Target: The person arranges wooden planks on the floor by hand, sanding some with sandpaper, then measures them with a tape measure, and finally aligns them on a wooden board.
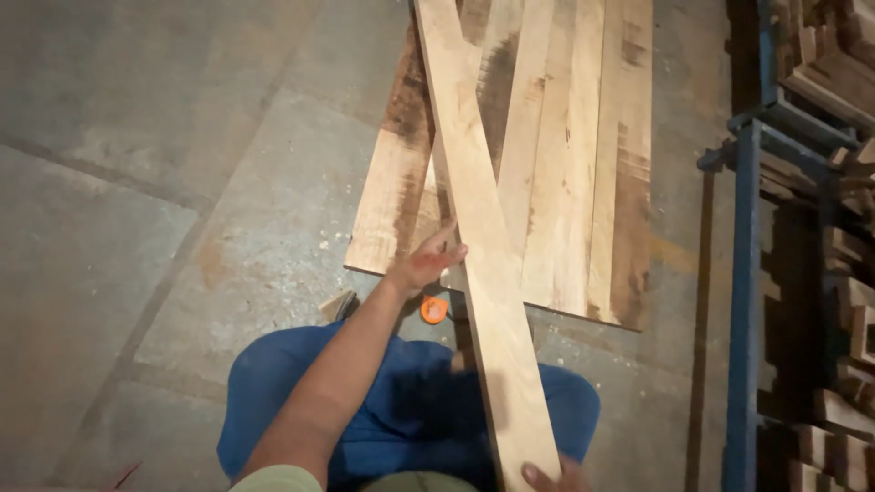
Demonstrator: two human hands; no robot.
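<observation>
A long pale wooden plank [478, 228] runs from the top of the view down to my lap, lying slantwise over a row of flat boards [565, 164] on the floor. My left hand [427, 262] rests its fingers against the plank's left edge about halfway along. My right hand [551, 476] grips the plank's near end at the bottom of the view; only its fingers show. My knees in blue trousers [401, 401] are under the plank.
A small orange object [434, 310] lies on the concrete floor [137, 182] by the boards' near edge, next to a small wood offcut [339, 305]. A blue metal rack [749, 273] stacked with wood pieces [848, 319] stands at the right.
</observation>
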